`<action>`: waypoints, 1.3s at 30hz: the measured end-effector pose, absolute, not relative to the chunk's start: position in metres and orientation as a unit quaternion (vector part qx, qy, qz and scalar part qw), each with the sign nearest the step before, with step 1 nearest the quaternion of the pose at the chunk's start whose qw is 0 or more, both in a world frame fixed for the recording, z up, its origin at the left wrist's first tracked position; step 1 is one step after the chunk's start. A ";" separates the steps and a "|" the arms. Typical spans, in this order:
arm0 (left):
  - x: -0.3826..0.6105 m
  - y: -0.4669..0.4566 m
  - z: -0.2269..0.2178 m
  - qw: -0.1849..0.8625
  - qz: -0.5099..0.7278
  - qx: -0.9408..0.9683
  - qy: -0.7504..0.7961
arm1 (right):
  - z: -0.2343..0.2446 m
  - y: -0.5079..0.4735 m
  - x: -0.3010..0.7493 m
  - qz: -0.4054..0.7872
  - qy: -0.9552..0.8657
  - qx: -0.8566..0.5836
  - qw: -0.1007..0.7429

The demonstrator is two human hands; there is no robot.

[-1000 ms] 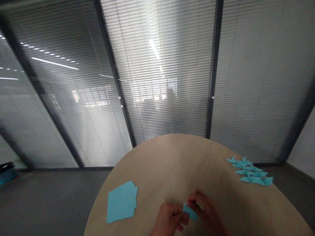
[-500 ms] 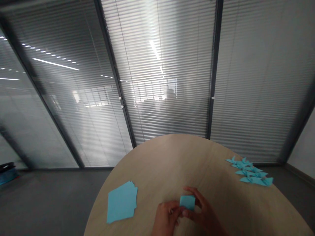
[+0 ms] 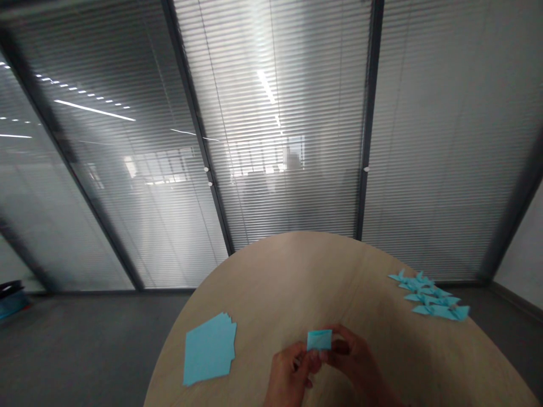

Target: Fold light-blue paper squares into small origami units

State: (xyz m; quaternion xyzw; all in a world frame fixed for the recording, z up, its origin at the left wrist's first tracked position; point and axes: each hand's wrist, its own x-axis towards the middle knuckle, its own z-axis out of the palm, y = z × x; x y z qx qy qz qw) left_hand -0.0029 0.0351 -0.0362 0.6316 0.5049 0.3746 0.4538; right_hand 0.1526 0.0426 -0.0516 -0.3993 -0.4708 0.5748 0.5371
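Observation:
A small folded square of light-blue paper is held up between my hands near the front of the round wooden table. My left hand pinches its lower left edge between thumb and fingers. On the other side, my right hand grips the right edge, with its index finger at the upper right corner and its thumb at the bottom. Some of the paper's lower edge is hidden behind the fingertips.
To the left lies a fanned stack of blue paper sheets. Several folded blue paper cranes stand in rows near the table's right edge. Beyond the table are glass panels with blinds. A dark-and-blue object sits on the floor far left.
The folded paper has tipped and moved slightly up and left, so it looks shorter. My right index finger has come in from being raised to its upper right corner.

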 end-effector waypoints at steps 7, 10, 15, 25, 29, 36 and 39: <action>-0.002 0.033 -0.033 0.422 0.351 0.654 0.521 | -0.046 0.039 0.150 0.555 -0.466 -0.428 0.539; -0.001 0.033 -0.034 0.429 0.355 0.650 0.518 | -0.046 0.036 0.149 0.548 -0.466 -0.443 0.535; 0.000 0.034 -0.035 0.465 0.372 0.622 0.508 | -0.045 0.037 0.149 0.567 -0.454 -0.438 0.531; -0.006 0.036 -0.036 0.504 0.382 0.625 0.459 | -0.051 0.042 0.154 0.515 -0.462 -0.460 0.557; -0.007 0.036 -0.036 0.491 0.384 0.624 0.472 | -0.051 0.041 0.153 0.524 -0.467 -0.446 0.556; -0.008 0.038 -0.025 0.546 0.401 0.603 0.422 | -0.043 0.041 0.155 0.510 -0.466 -0.453 0.563; -0.009 0.039 -0.021 0.580 0.426 0.564 0.406 | -0.038 0.040 0.154 0.522 -0.466 -0.438 0.564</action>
